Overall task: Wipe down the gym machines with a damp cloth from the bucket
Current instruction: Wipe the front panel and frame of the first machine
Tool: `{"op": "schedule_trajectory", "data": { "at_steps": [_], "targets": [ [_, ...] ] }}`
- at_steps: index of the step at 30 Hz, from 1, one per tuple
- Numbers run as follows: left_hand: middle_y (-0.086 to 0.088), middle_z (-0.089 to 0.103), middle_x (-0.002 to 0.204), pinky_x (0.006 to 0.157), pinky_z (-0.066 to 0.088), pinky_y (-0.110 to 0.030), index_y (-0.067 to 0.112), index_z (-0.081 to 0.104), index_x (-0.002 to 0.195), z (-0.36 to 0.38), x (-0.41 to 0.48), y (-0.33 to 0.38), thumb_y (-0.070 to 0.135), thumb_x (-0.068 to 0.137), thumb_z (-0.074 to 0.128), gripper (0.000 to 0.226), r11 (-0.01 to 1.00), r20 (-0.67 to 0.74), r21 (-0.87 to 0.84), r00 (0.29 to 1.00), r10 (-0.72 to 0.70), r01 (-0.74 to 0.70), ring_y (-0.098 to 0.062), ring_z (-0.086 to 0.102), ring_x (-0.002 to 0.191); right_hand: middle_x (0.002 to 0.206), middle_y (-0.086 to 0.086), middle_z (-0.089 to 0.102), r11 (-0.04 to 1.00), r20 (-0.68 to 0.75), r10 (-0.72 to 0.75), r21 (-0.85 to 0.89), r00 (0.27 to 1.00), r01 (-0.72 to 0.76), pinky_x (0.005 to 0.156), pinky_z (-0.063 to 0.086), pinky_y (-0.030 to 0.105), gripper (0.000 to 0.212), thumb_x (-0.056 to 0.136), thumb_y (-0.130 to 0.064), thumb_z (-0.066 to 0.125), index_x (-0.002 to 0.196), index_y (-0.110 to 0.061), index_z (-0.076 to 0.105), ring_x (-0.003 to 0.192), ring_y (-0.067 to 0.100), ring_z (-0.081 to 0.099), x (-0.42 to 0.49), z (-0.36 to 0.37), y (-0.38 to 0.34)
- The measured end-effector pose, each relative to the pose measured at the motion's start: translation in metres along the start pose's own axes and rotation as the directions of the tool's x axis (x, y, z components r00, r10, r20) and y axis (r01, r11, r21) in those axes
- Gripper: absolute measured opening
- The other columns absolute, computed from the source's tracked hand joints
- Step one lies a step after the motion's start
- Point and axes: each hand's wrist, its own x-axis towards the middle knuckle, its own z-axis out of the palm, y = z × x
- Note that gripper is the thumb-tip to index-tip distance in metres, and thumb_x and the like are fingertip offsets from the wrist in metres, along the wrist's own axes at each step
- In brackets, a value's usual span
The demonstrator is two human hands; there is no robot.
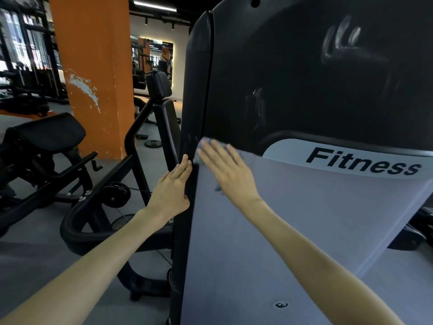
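The cloth [203,142], pale blue and blurred, is pressed flat against the machine [304,78] at the upper left corner of its grey panel [293,219], just where grey meets the black cover above. It is held there by the right hand [228,171], whose fingers are laid out straight and spread over it; nothing is gripped, and only the cloth's edges are seen past the fingertips and under the palm. The left hand [172,187] is rested against the black side edge of the machine, just beside the cloth, with fingers straight and together and nothing grasped.

A label [363,164] reading "Fitness" is set along the top of the grey panel, to the right of the hands. Whitish smears [342,36] are seen high on the black cover.

To the left, close against the machine's edge, a black tubular frame [131,141] with an upright pad [159,85] is placed, and a pulley wheel [116,194] is fixed low on it. Farther left a padded bench [46,134] is stood on the grey floor [35,254]. An orange pillar [93,66] with chipped paint rises behind these. A weight plate [153,143] is left lying on the floor beyond the frame, and a lit mirror [152,59] is hung on the far wall.
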Motion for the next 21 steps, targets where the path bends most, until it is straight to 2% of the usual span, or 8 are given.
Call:
{"op": "schedule_trajectory", "data": {
  "at_steps": [4,6,9,11,13,15,18,21],
  "targets": [
    [0.003,-0.013,0.158,0.118,0.014,-0.032,0.016,0.003,0.152,0.001,0.000,-0.001,0.002,0.083,0.058,0.089,1.000,0.015,-0.001,1.000,-0.016,0.016,-0.016,0.011,0.146,0.159,0.006,0.019,0.998,0.027,0.018,0.062,0.999,-0.020,0.120,-0.009,0.038,0.087,0.074,-0.001,0.060,0.152,-0.013,0.022,0.147,0.021,0.012,-0.017,0.014,-0.021],
    [0.004,-0.014,0.159,0.117,0.014,-0.031,0.017,0.002,0.152,0.000,0.001,-0.001,0.003,0.085,0.057,0.088,1.000,0.017,0.008,1.000,-0.024,0.024,-0.016,0.011,0.146,0.156,0.004,0.029,0.975,0.221,-0.217,0.000,0.951,0.223,0.118,-0.016,0.041,0.076,0.076,-0.006,0.055,0.148,-0.016,0.035,0.145,0.020,0.024,-0.057,0.035,-0.047],
    [0.001,-0.013,0.159,0.118,0.012,-0.030,0.015,0.000,0.152,-0.001,-0.002,0.007,0.008,0.087,0.056,0.086,0.998,-0.001,0.036,0.999,-0.042,0.042,-0.016,0.011,0.146,0.154,-0.004,0.033,0.850,0.477,-0.458,-0.014,0.750,0.527,0.115,-0.021,0.045,0.074,0.081,-0.030,0.068,0.146,-0.024,0.035,0.142,0.015,0.031,-0.112,0.053,-0.070],
    [-0.001,-0.014,0.159,0.117,0.011,-0.030,0.013,0.000,0.152,0.002,-0.005,0.013,0.011,0.088,0.056,0.086,0.997,-0.029,0.049,0.998,-0.057,0.059,-0.016,0.012,0.146,0.153,-0.007,0.036,0.826,0.427,-0.513,0.011,0.745,0.563,0.116,-0.021,0.045,0.077,0.077,-0.035,0.074,0.145,-0.024,0.038,0.141,0.014,0.033,-0.117,0.051,-0.063],
    [-0.001,-0.014,0.159,0.117,0.011,-0.030,0.012,0.000,0.152,0.004,-0.005,0.012,0.010,0.088,0.057,0.086,0.997,-0.056,0.053,0.997,-0.054,0.057,-0.017,0.014,0.145,0.150,-0.002,0.041,0.905,0.204,-0.422,0.031,0.883,0.425,0.119,-0.012,0.042,0.088,0.065,-0.029,0.083,0.143,-0.020,0.043,0.139,0.018,0.038,-0.098,0.036,-0.038],
    [-0.001,-0.014,0.159,0.118,0.012,-0.030,0.012,0.000,0.152,0.004,-0.005,0.009,0.009,0.087,0.057,0.087,0.997,-0.062,0.057,0.997,-0.046,0.050,-0.017,0.014,0.145,0.151,0.004,0.038,0.980,-0.002,-0.180,0.087,0.984,0.179,0.121,0.001,0.040,0.108,0.051,-0.020,0.089,0.146,-0.013,0.038,0.140,0.022,0.034,-0.075,0.012,0.001],
    [-0.003,-0.010,0.160,0.118,0.014,-0.032,0.010,0.004,0.152,0.006,-0.005,0.012,0.009,0.086,0.057,0.084,0.998,-0.064,0.034,0.997,-0.051,0.053,-0.019,0.018,0.144,0.157,0.002,0.026,0.985,-0.137,0.123,0.134,0.983,-0.105,0.121,0.009,0.040,0.108,0.057,0.002,0.081,0.150,-0.012,0.028,0.147,0.022,0.018,-0.064,-0.010,0.057],
    [-0.004,-0.010,0.160,0.116,0.018,-0.033,0.009,0.004,0.152,0.010,-0.005,0.015,0.008,0.086,0.059,0.086,0.997,-0.067,0.033,0.995,-0.073,0.076,-0.020,0.023,0.142,0.159,-0.003,0.012,0.990,-0.083,0.064,0.131,0.994,-0.053,0.121,0.000,0.037,0.121,0.053,0.005,0.073,0.154,-0.019,0.010,0.149,0.017,0.000,-0.092,0.008,0.054]
  ]
}}
